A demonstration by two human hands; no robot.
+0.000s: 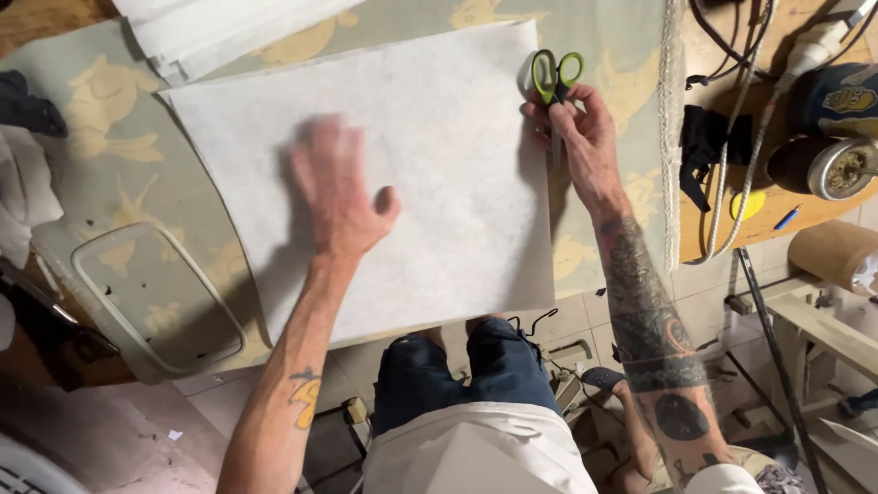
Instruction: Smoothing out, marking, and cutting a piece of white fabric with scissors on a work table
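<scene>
A large white sheet (439, 137) lies on a table covered with a grey-green cloth (101, 110) patterned in yellow. My left hand (337, 187) is spread flat on the sheet near its middle, blurred by motion, fingers apart. My right hand (578, 137) rests at the sheet's right edge and grips a pair of scissors (555, 78) with green and black handles, the handles pointing away from me. The blades are hidden under my fingers.
A pale rounded-rectangle hoop frame (151, 297) lies on the cloth at the left. More white sheets (219, 27) are stacked at the top. Cords (745, 119), a dark cloth (709, 137) and round machine parts (837, 165) crowd a wooden surface at the right. My knees (466, 366) show below the table.
</scene>
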